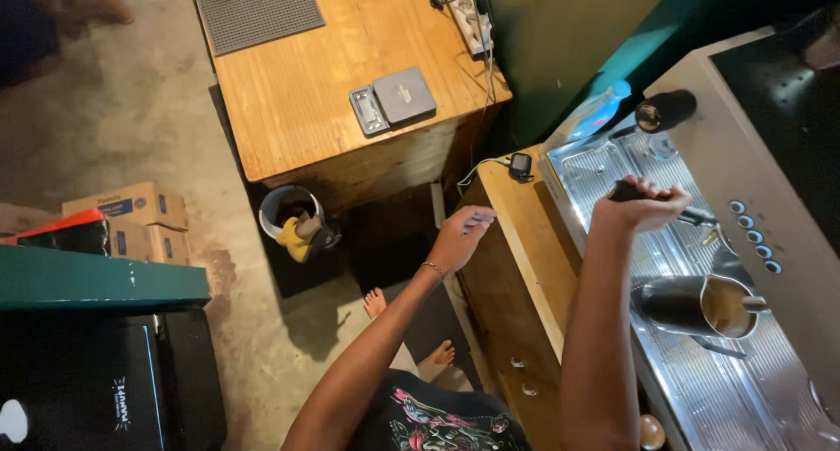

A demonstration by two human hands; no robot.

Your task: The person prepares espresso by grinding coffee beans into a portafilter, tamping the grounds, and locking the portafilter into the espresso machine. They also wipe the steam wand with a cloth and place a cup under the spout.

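My right hand [643, 208] is closed around the black handle of a portafilter [623, 191] at the espresso machine [744, 180], above its ribbed drip tray [612, 175]. My left hand [462, 234] hangs in the air beside the wooden counter edge [525, 241], fingers loosely curled around something small that I cannot make out. A steel milk pitcher [700, 307] stands on the drip tray below the steam wand, just right of my right forearm.
A wooden table [297, 92] carries a small grey scale [394, 98], a rubber mat [254, 9] and a power strip [468, 13]. A bucket [296, 223] sits on the floor, cardboard boxes [131, 215] at left. My bare feet [411, 328] show below.
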